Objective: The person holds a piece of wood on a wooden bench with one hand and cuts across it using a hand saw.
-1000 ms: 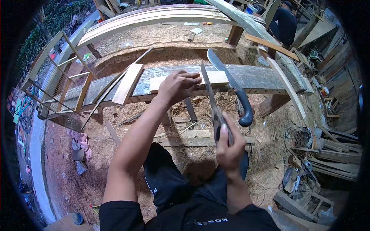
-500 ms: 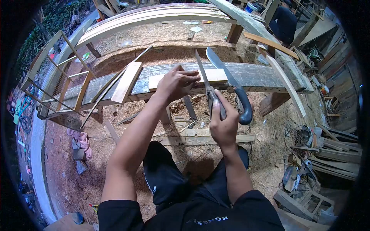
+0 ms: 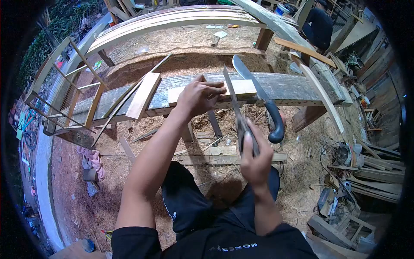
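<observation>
A pale wooden board (image 3: 242, 87) lies along the thick weathered beam (image 3: 284, 86). My left hand (image 3: 199, 95) grips this board, its fingers bent over the top near the middle. In my right hand (image 3: 256, 162) is a handsaw (image 3: 231, 91), fingers wrapped round its handle. The saw blade crosses the board just right of my left fingers and slants up and away from me. To the right of the saw, a machete (image 3: 254, 80) with a black handle rests across the beam, the handle hanging over the near edge.
Another pale board (image 3: 143, 95) and thin strips lean on the beam at left, beside a wooden frame (image 3: 88, 105). A long strip (image 3: 323, 97) slopes down at right. Wood scraps (image 3: 375, 181) pile up on the right. A person in dark clothes (image 3: 318, 26) is at the back right.
My right hand has pulled the handsaw back toward me and slightly right, sliding the blade across the board. My left hand stays in place on the board.
</observation>
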Available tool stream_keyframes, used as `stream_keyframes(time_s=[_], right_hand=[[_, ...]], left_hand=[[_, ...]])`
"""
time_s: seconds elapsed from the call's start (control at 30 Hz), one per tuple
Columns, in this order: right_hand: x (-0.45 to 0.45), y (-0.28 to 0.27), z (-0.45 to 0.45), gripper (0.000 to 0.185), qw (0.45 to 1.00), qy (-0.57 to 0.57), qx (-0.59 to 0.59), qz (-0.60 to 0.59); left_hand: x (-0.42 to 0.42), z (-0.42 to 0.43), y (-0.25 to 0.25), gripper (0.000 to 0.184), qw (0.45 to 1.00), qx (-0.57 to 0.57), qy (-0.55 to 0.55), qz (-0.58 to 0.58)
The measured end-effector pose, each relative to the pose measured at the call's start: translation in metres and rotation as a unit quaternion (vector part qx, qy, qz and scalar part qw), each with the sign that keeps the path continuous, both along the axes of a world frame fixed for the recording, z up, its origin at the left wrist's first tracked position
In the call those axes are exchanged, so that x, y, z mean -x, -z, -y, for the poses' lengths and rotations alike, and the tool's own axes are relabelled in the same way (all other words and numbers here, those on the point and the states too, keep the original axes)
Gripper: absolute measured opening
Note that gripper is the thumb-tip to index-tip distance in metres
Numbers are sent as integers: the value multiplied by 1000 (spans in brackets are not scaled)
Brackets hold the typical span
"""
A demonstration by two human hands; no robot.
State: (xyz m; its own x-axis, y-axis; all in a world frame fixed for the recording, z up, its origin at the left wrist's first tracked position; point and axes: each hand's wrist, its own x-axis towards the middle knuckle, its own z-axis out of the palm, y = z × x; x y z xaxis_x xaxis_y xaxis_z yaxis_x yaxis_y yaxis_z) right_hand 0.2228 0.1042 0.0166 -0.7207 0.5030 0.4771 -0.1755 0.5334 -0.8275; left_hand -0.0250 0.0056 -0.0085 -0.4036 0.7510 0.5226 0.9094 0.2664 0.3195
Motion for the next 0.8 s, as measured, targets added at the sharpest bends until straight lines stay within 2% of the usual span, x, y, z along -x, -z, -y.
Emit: stream_keyframes(time_s=[0.1, 0.17, 0.23, 0.37, 0.4, 0.43, 0.57, 0.63, 0.7, 0.77, 0.8], right_hand=[[-26, -2, 12, 40, 998, 15, 41, 38], [0, 0, 0, 38, 998, 9, -55, -14], [32, -7, -8, 36, 999, 19, 18, 26], [6, -1, -1, 37, 998, 19, -59, -2], [-14, -1, 8, 38, 999, 6, 43, 23], [-25, -8, 16, 39, 997, 18, 74, 32], [13, -8, -3, 38, 999, 7, 37, 8], [39, -4, -8, 38, 998, 14, 27, 51], [34, 8, -9, 38, 1000, 17, -2, 5], [-5, -4, 3, 39, 1000, 10, -7, 8], [-22, -5, 11, 40, 999, 11, 38, 22]], left_hand=[[-4, -1, -2, 33, 999, 22, -23, 13], [-4, 1, -7, 33, 999, 21, -20, 21], [-6, 1, -7, 32, 999, 18, -18, 25], [-1, -1, -2, 31, 1000, -3, -15, 6], [0, -2, -2, 32, 1000, 4, -17, 3], [0, -2, 0, 33, 1000, 11, -19, 1], [-4, 0, -5, 32, 1000, -3, -10, 24], [-6, 0, -7, 27, 999, -2, -22, 30], [-4, -1, -5, 31, 1000, -5, -26, 9], [-6, -2, -6, 31, 1000, 0, -29, 5], [-5, -2, -5, 31, 999, 7, -33, 5]])
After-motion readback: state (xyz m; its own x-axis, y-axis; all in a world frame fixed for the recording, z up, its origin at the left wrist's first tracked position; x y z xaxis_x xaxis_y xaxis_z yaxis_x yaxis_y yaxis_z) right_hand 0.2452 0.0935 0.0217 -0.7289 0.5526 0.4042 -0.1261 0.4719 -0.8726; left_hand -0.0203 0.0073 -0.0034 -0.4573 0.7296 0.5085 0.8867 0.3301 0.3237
